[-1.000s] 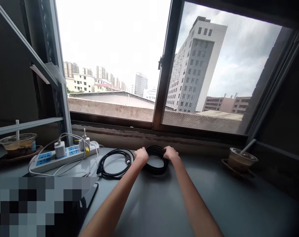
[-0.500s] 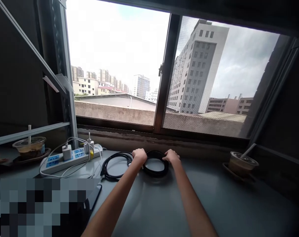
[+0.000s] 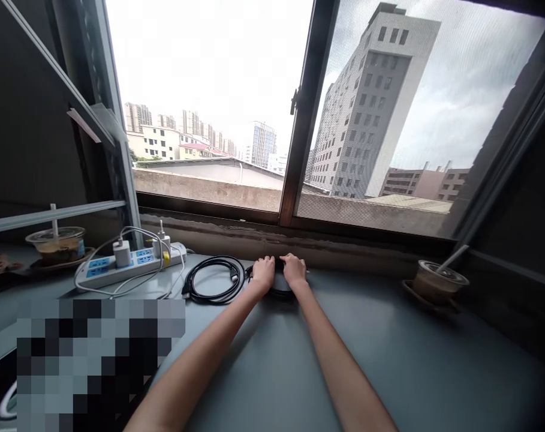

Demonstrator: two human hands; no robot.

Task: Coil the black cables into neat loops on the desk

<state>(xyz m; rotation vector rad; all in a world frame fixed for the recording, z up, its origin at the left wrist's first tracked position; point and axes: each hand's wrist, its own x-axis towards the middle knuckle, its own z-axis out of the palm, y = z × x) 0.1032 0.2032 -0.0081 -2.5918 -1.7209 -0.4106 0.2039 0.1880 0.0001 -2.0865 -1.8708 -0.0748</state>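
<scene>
Black cable coil (image 3: 282, 294), blue-grey tabletop (image 3: 272, 366)

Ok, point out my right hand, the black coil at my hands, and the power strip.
Right hand (image 3: 295, 270): head view, back of the hand.
Black coil (image 3: 281, 294): head view, its near-side strands.
Power strip (image 3: 144, 260): head view, a blue socket panel.

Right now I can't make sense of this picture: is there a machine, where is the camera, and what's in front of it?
There is no machine: a person works bare-handed, wearing the camera on the head, looking forward and down. The left hand and right hand are both on a black coil; they hide much of it, so how firmly it's held is unclear. On the desk, left of it, lies a looped cable, then a power strip. A cup stands far left, another cup far right. Beyond is a window.
</scene>
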